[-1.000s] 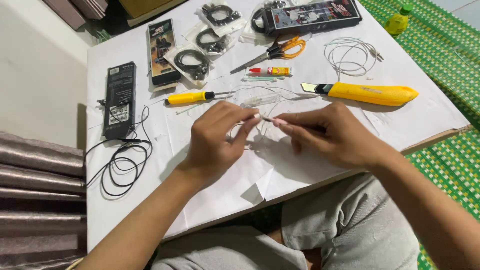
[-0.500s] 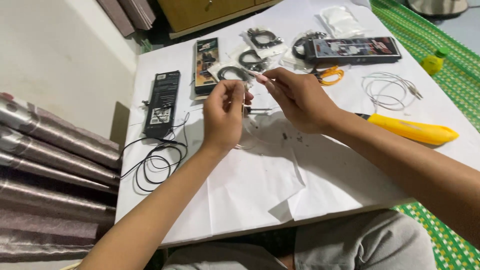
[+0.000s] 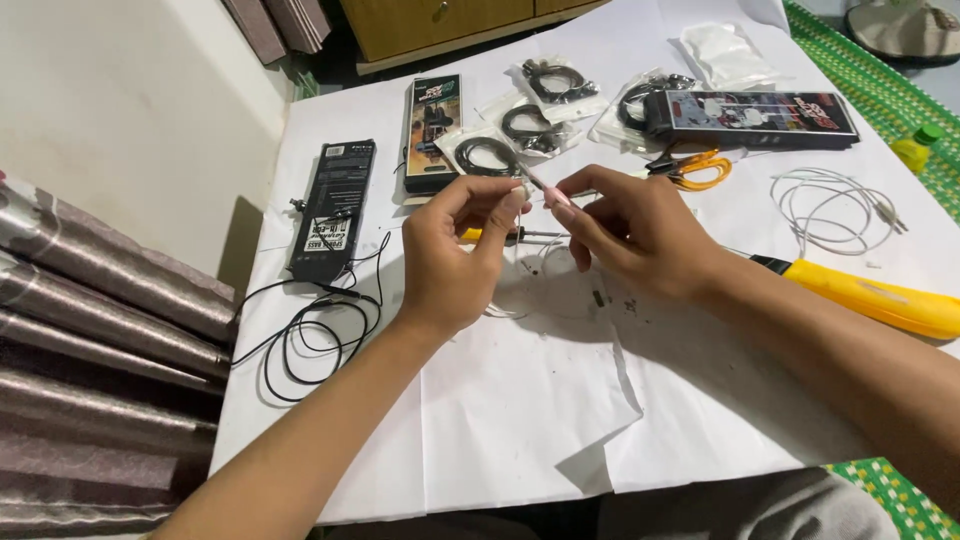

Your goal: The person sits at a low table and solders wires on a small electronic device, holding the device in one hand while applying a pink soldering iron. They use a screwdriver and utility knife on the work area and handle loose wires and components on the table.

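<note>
My left hand (image 3: 462, 250) and my right hand (image 3: 632, 228) meet above the white paper-covered table (image 3: 520, 420). Between their fingertips they pinch a thin white wire end (image 3: 535, 185) with a small pinkish tip. White cable loops (image 3: 530, 275) hang down from it onto the paper below the hands. A yellow-handled screwdriver (image 3: 505, 236) lies on the paper just behind my left hand, mostly hidden by it.
A black cable coil (image 3: 315, 335) lies left, beside a black flat box (image 3: 333, 208). Bagged black cables (image 3: 520, 125), a long dark box (image 3: 755, 112), orange-handled scissors (image 3: 695, 168), a white cable coil (image 3: 835, 208) and a yellow-handled tool (image 3: 870, 298) lie behind and right.
The view has swung down and right, so the hands sit more central. Both hands stay pinched together on the thin wire, lifted slightly above the paper.
</note>
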